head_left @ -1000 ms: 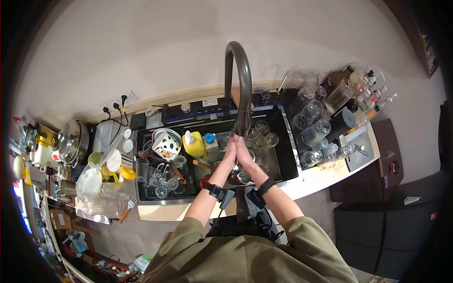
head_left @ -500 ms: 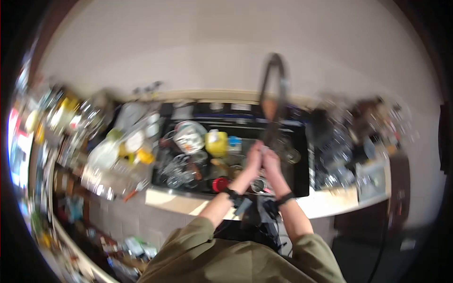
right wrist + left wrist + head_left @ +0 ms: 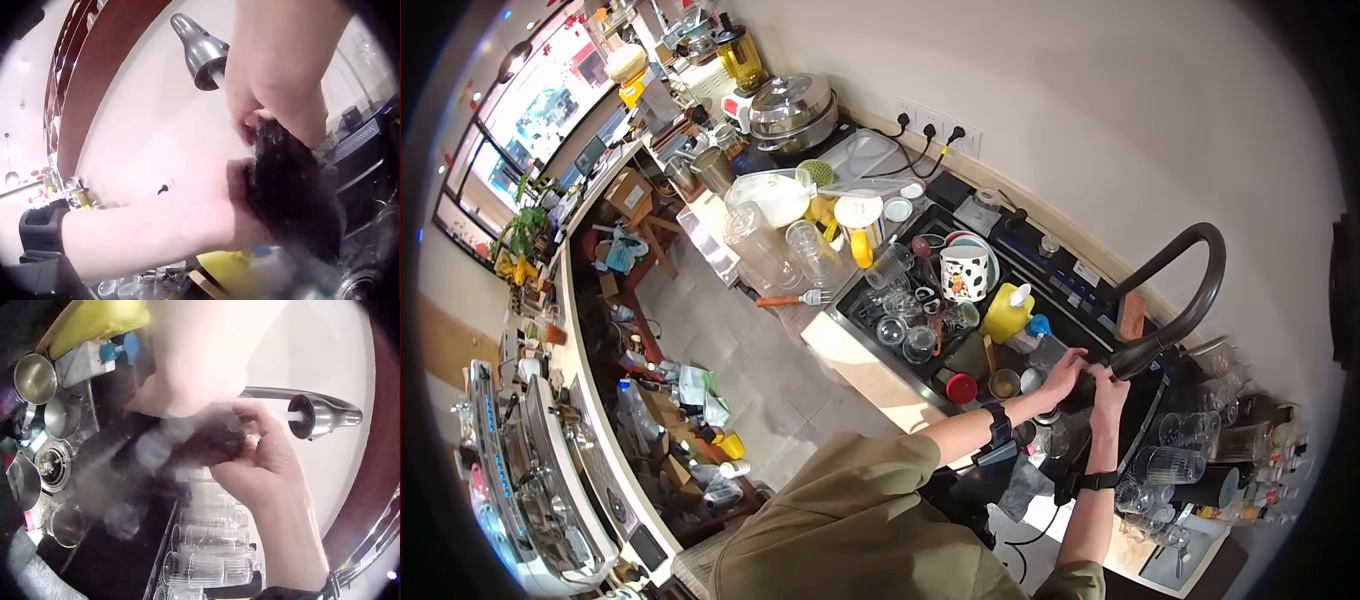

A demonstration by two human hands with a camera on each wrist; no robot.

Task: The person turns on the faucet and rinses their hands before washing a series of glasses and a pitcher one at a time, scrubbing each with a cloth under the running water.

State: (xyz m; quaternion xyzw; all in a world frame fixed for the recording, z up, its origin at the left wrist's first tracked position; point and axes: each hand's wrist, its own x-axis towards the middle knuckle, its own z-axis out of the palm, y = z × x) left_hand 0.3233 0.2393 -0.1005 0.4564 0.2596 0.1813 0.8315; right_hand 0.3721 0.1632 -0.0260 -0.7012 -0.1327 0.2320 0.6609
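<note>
Over the sink point(image 3: 990, 350), my left hand point(image 3: 1062, 379) and right hand point(image 3: 1108, 394) meet just under the head of the dark tap point(image 3: 1135, 357). Between them is a black, wet, cloth-like thing point(image 3: 294, 187), blurred by spray. In the left wrist view, the right hand's fingers and thumb curl round its crumpled end point(image 3: 219, 437). The left hand point(image 3: 197, 378) grips farther along it, its fingertips mostly hidden. A thin stream of water runs from the tap's nozzle point(image 3: 306, 417) towards the hands.
A yellow jug point(image 3: 1007, 312), a cow-print container point(image 3: 965, 273) and several glasses stand in the sink's left part. A red-lidded container point(image 3: 961, 388) is near its front edge. Glass jugs point(image 3: 1170, 464) crowd the right side. A fork point(image 3: 793, 299) lies left.
The head view has swung left, so sink and tap now appear lower right. Earlier the hands were pressed palm to palm under the tap; now they are slightly apart with fingers bent.
</note>
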